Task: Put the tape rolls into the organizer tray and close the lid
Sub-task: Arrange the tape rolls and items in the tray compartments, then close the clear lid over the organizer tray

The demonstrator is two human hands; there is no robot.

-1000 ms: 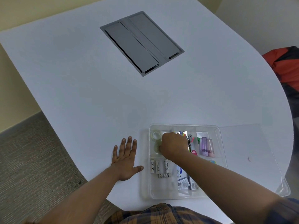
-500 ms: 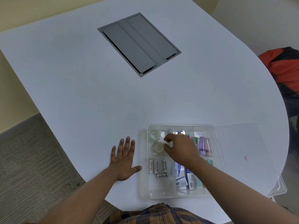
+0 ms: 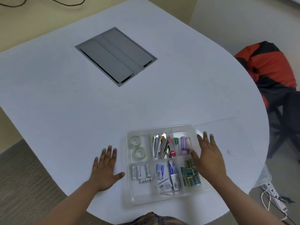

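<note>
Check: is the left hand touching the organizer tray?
Apart. Head view: left hand lies flat on the table; white tabletop shows between its thumb and the organizer tray.

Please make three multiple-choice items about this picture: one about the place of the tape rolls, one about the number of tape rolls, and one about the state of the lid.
1. Which compartment of the organizer tray holds the tape rolls?
A. far left
B. near right
C. far middle

2. How many tape rolls are in the tray?
A. one
B. two
C. four

3. What is the state of the clear lid?
A. shut over the tray
B. open, lying flat to the right of the tray
C. standing upright

Answers:
1. A, because both rolls lie in the far left compartment, beyond the batteries.
2. B, because two clear rolls lie one behind the other.
3. B, because the lid lies spread on the table at the tray's right side; the right hand is over that edge with open fingers, while the left hand is flat on the table.
</note>
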